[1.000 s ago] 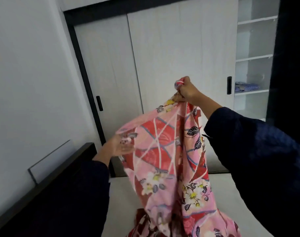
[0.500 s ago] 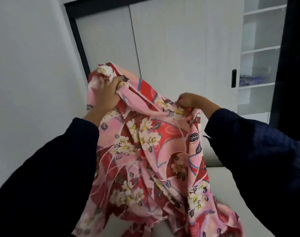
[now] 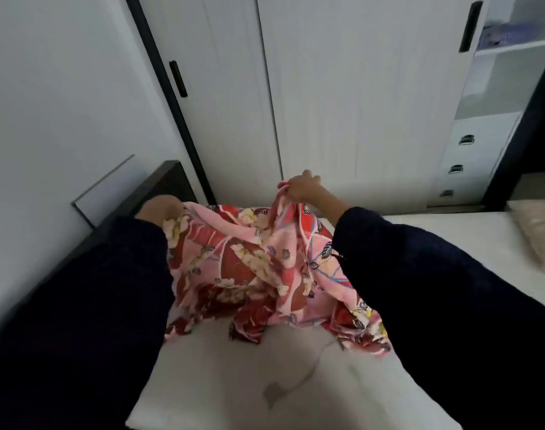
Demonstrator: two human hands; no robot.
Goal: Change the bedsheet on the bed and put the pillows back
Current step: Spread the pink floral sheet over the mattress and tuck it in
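Bedsheet (image 3: 265, 268), pink and red floral print: bunched on the far left part of the bare white mattress (image 3: 234, 383), raised at two points. Right hand (image 3: 302, 186): pinches a gathered edge above the mattress's far edge. Left hand (image 3: 159, 207): against the sheet's left corner beside the dark bed frame (image 3: 168, 178); fingers hidden. Pillow (image 3: 538, 234), cream: at the mattress's right edge. White wardrobe doors (image 3: 342, 103): behind.

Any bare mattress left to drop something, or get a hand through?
Free: near mattress between the left sleeve and right sleeve, below the hem of the floral sheet; also the strip between the right sleeve and the pillow. Crowded: far corner by the dark bed frame, where the sheet bunches, right hand pinching it, left hand at its edge.
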